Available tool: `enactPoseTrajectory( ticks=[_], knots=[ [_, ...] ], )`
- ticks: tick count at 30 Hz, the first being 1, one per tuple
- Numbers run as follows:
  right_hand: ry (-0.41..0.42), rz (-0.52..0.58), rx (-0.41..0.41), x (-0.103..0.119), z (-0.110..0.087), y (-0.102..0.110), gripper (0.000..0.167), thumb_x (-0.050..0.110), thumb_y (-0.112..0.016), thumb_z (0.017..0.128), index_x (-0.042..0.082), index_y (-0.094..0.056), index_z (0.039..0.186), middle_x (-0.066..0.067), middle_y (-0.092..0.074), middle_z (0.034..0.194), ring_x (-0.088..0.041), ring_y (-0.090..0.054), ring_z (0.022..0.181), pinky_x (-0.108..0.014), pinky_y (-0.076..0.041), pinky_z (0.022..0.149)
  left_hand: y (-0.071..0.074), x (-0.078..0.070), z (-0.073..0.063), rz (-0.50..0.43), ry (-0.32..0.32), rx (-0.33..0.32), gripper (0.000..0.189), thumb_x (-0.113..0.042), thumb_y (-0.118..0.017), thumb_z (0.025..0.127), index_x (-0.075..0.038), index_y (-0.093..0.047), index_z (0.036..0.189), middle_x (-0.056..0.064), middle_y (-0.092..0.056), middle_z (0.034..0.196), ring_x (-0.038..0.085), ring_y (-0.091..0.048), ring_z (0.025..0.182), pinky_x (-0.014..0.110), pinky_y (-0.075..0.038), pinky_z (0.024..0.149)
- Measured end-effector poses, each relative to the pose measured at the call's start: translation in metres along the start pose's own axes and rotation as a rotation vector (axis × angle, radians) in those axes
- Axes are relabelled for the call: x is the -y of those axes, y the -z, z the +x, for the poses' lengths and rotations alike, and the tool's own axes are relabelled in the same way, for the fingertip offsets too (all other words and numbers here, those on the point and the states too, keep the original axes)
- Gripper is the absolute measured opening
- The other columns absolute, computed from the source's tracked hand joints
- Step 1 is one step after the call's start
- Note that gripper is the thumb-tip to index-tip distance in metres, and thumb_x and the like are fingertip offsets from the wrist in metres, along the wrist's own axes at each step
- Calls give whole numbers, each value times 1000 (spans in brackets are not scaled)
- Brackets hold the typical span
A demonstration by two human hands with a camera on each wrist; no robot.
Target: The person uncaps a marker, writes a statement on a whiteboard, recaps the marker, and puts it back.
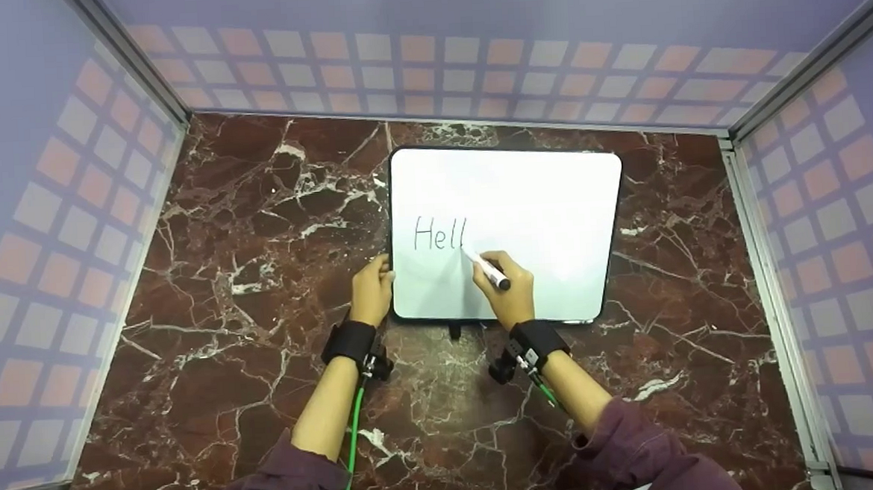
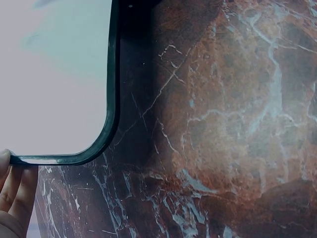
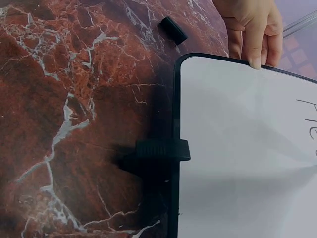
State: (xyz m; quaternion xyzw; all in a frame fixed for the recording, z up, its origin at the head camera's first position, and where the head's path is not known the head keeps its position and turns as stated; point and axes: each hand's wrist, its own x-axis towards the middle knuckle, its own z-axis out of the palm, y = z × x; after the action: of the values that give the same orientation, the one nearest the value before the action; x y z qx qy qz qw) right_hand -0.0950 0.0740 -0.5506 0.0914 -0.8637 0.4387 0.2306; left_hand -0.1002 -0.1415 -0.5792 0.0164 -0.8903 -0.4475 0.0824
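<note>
A whiteboard (image 1: 547, 217) with a black rim lies on the marbled table, bearing the handwritten letters "Hell" (image 1: 440, 234). My right hand (image 1: 510, 290) pinches a white marker (image 1: 485, 265) with a dark end, its tip by the foot of the last "l". At the board's left edge, my left hand (image 1: 371, 292) grips the rim. The right wrist view shows that thumb on the board's face and the other fingers (image 3: 273, 47) over the far side of the rim. In the left wrist view, fingertips (image 2: 15, 193) show below the rim. The right hand is outside both wrist views.
A black clip (image 3: 161, 150) sits on the board's near edge. On the marbled tabletop (image 1: 259, 284), a small black cylinder (image 3: 173, 30) lies near the board's corner. Checkered walls (image 1: 465, 72) enclose the back and sides. A green cable (image 1: 352, 436) runs along the left forearm.
</note>
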Motion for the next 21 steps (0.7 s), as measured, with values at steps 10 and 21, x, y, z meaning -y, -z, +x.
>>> enactPoseTrajectory(
  ticks=[10,21],
  knots=[
    [27,16,-4,-3,-2,2,10,9,-64,81,2,-65,88,-12,-70,77,-19,-63,61,-29,-50,51,-1,0,0,-9,1,-6,27,4,-57,83,12,-59,109,28,-66,95,36,-67,87,41,-56,80],
    [28,14,-38,-4,-2,5,10,8,-65,79,2,-65,87,-12,-69,74,-17,-61,58,-26,-48,50,-1,0,0,3,-22,-24,26,4,-58,82,11,-59,107,28,-66,93,37,-67,85,42,-57,78]
  ],
)
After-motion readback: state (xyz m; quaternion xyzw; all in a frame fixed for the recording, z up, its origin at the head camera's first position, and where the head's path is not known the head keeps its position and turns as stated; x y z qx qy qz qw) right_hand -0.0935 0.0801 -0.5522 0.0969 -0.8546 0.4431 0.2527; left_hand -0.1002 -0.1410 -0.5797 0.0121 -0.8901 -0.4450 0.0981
